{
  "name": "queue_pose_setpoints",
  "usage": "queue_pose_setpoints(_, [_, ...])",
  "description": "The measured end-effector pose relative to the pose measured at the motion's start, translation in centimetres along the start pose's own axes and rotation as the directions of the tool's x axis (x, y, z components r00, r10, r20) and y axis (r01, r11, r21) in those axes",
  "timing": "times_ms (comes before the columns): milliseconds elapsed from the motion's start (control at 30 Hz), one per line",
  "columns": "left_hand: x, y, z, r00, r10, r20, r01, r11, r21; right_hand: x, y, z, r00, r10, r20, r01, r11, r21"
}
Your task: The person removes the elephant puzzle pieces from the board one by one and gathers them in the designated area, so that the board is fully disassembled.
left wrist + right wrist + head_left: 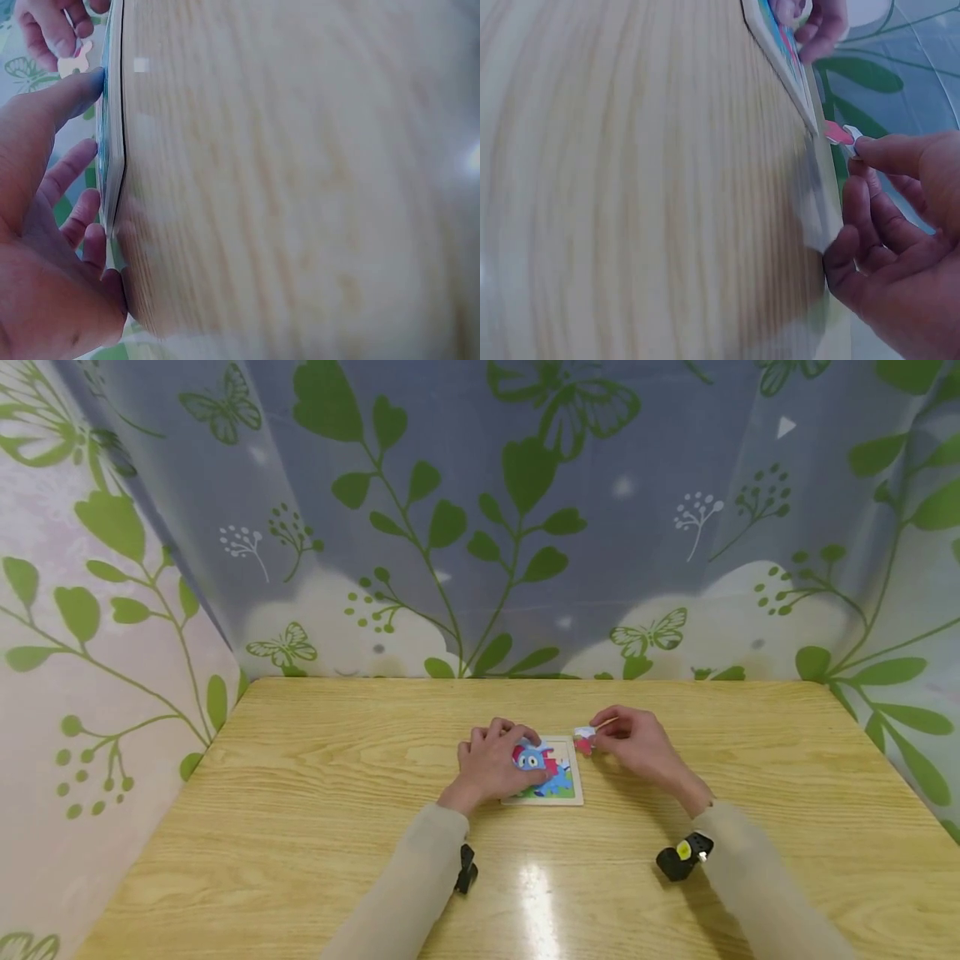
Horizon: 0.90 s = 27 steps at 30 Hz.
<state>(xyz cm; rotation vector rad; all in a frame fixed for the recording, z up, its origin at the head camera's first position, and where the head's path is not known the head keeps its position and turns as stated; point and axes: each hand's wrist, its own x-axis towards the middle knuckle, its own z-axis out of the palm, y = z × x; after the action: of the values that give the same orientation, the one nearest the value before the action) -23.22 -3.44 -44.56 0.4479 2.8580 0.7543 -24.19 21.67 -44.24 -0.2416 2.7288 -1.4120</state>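
Note:
A small jigsaw puzzle in a pale wooden tray (543, 802) lies on the table, showing a blue cartoon animal with big eyes. Across its left part rests my left hand (487, 764), fingers spread and thumb on the picture; it hides some of that side. In the left wrist view the thumb (84, 86) touches the puzzle's surface. Just off the tray's upper right corner, my right hand (641, 745) pinches a white and pink jigsaw piece (584, 740) between thumb and fingertips. The right wrist view shows this piece (840, 133) above the table, apart from the tray. Pale wood shows in the picture's upper right.
The wooden table (337, 752) reaches back to a blue curtain (465, 485) printed with leaves and butterflies. A pale printed curtain (82, 677) hangs at the left. Black wrist cameras (684, 857) are worn at both sleeves.

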Motion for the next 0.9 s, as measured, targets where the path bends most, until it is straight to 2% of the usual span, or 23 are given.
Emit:
queue_pose_setpoints(300, [-0.3,-0.1,0.0,1.0,0.009,0.008,-0.009,1.0,-0.017,-0.6,1.6,-2.1,1.0,-0.017,-0.026,0.017,1.0,-0.012])
queue_pose_setpoints(667, [-0.1,-0.1,0.0,1.0,0.012,0.013,-0.011,1.0,-0.02,-0.7,2.8,-4.6,0.998,-0.01,-0.064,0.009,1.0,-0.027])
queue_pose_setpoints(900, [0.0,0.0,-0.1,1.0,0.004,0.024,-0.003,1.0,-0.007,-0.5,3.6,-5.6,0.997,-0.005,-0.083,-0.002,0.997,-0.081])
